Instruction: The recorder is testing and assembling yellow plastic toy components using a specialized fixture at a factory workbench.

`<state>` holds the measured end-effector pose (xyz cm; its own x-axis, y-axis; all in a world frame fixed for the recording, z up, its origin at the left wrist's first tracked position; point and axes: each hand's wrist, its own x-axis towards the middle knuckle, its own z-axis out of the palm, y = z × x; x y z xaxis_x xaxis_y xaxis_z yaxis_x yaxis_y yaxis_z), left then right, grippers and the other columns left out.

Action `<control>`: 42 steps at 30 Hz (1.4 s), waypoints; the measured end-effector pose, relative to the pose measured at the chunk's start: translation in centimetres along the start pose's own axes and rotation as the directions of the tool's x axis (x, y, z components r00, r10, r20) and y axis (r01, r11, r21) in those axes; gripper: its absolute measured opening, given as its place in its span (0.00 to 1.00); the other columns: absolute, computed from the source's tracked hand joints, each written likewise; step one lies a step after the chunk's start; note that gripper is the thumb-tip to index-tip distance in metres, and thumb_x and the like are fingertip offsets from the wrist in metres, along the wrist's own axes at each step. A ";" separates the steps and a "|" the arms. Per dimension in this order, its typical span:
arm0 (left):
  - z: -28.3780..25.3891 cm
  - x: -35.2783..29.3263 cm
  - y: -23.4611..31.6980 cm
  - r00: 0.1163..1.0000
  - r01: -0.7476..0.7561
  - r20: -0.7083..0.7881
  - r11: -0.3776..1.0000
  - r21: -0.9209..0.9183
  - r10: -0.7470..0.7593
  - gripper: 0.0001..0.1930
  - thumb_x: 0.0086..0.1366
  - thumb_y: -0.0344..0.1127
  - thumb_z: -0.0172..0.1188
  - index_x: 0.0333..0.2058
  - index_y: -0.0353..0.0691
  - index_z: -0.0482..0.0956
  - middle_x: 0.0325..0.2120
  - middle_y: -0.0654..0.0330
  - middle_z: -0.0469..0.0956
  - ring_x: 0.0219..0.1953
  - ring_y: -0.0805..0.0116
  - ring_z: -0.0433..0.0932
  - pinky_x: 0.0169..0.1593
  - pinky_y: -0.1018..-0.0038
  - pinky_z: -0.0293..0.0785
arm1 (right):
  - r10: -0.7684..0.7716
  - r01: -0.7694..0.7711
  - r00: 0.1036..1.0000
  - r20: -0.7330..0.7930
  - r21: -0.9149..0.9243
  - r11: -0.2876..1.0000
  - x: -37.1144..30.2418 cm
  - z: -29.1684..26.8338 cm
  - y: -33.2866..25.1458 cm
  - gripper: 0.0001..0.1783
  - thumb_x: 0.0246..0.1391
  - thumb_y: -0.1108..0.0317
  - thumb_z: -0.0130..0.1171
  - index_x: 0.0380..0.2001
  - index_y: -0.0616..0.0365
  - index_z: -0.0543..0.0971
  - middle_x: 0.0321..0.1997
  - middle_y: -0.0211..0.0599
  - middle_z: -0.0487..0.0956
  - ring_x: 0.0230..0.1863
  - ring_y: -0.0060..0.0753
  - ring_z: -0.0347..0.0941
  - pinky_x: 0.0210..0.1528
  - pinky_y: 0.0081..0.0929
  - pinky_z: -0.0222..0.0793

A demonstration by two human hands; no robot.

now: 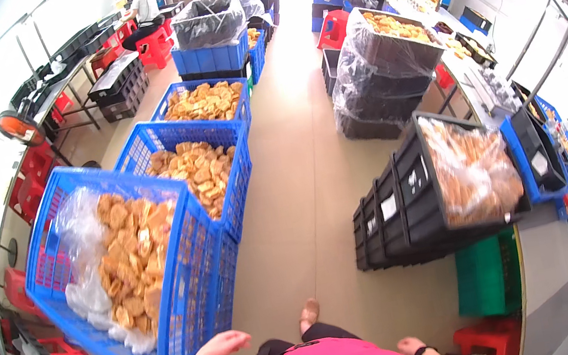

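My left hand [224, 345] hangs low by the near corner of a blue plastic crate [184, 301] that is lined with clear plastic and filled with golden-brown baked pieces [133, 261]. The fingers are apart and hold nothing; a black watch sits on the wrist. My right hand [408, 345] shows only partly at the bottom edge, away from any object, and I cannot tell how its fingers are set. My pink shirt and one foot [309, 314] are visible below.
Two more blue crates [218, 151] of baked pieces stand in a row behind the first. Black crates [410, 201] with bagged goods stand at the right, a green crate [490, 276] and red stools near them. A tan floor aisle [299, 175] runs between. A seated person [145, 12] works far off.
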<state>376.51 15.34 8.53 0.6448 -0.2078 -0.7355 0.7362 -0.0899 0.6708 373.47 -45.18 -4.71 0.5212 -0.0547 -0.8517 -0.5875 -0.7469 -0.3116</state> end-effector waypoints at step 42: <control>-40.7 95.0 104.0 0.960 0.068 0.234 0.938 0.340 -0.155 0.24 0.60 0.36 0.68 0.52 0.32 0.75 0.38 0.60 0.82 0.40 0.73 0.77 0.46 0.73 0.74 | -0.363 0.344 0.900 0.241 0.121 0.931 68.5 -77.8 -108.3 0.24 0.60 0.55 0.58 0.53 0.61 0.75 0.51 0.41 0.80 0.53 0.30 0.74 0.57 0.28 0.67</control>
<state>522.68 25.88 4.56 0.4571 -0.4136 -0.7874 0.6647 -0.4294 0.6114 521.01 -19.60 3.50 0.5330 0.3821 -0.7549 -0.4431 -0.6340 -0.6338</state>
